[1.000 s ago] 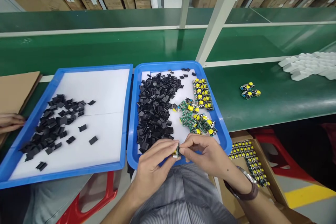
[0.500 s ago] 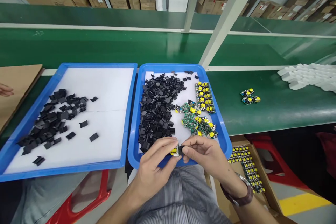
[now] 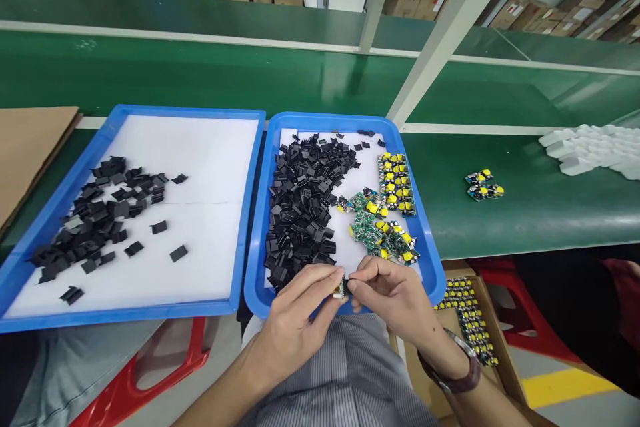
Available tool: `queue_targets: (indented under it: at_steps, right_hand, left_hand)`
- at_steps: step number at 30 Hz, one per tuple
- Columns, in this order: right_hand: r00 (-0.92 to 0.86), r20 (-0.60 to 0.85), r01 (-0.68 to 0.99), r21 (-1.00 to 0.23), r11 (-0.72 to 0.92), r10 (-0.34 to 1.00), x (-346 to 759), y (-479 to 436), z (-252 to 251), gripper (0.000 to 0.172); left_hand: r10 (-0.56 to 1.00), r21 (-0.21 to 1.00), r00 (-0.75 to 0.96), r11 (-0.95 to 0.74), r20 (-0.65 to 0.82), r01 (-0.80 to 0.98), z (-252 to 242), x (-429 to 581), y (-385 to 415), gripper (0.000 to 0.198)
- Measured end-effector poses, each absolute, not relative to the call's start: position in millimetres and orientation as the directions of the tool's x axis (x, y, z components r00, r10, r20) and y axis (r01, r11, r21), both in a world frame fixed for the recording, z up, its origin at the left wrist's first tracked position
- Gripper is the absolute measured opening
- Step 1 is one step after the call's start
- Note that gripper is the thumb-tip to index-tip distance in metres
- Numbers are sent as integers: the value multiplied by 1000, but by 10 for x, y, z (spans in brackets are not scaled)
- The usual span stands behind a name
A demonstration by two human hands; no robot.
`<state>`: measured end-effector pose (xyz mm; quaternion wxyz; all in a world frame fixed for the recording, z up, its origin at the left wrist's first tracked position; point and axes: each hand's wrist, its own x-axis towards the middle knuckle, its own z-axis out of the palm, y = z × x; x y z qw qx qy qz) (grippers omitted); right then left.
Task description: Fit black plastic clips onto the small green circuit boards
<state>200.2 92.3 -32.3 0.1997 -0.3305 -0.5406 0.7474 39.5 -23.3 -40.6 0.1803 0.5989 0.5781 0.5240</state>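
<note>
Between the thumb and fingers of my left hand [image 3: 305, 303] is a small circuit board [image 3: 339, 289], held over the front edge of the right blue tray [image 3: 257, 290]. My right hand [image 3: 393, 293] pinches a small black plastic piece [image 3: 347, 285] against the board's right side; the fingertips hide most of it. Behind my hands, a heap of black plastic pieces [image 3: 305, 207] fills the tray's left part. Loose circuit boards [image 3: 367, 230] with yellow components lie to the right of it, and a neat block of boards [image 3: 396, 183] stands at the tray's right side.
A second blue tray [image 3: 244, 227] with scattered black pieces [image 3: 100, 213] adjoins on the left. A few boards [image 3: 484, 185] sit on the green bench [image 3: 525, 227], near white moulded packing [image 3: 595, 150]. Below right, a cardboard box [image 3: 505, 353] holds rows of boards. A white post [image 3: 445, 33] slants upward behind.
The board in my left hand has turned, showing less yellow, and my right fingertips stay against it with the black piece. The view has shifted slightly. A person's hand at far left has gone from sight.
</note>
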Motion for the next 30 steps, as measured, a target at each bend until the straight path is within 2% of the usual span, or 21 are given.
queue_targets:
  at_steps: [4, 8, 13, 20, 25, 30]
  right_hand:
    - [-717, -332, 69, -909, -412, 612, 2017, 951, -293, 25]
    - [-719, -308, 62, -921, -384, 623, 2050, 954, -253, 21]
    - [-705, -275, 126, -955, -267, 654, 2074, 907, -218, 19]
    - [-717, -310, 143, -942, -304, 624, 2038, 927, -236, 28]
    - [-735, -310, 99, -929, -356, 604, 2025, 991, -229, 28]
    - [-709, -222, 64, -965, -252, 669, 2012, 913, -270, 17]
  left_hand:
    - [906, 843, -189, -253, 378, 476, -400, 386, -239, 51]
    - [909, 871, -213, -244, 359, 427, -405, 375, -230, 48]
    - [877, 848, -204, -321, 434, 422, -406, 380, -209, 47]
    - [854, 794, -162, -368, 494, 483, -417, 375, -216, 52]
    - [872, 841, -219, -312, 439, 443, -373, 408, -204, 47]
    - [893, 881, -271, -227, 359, 416, -388, 390, -243, 46]
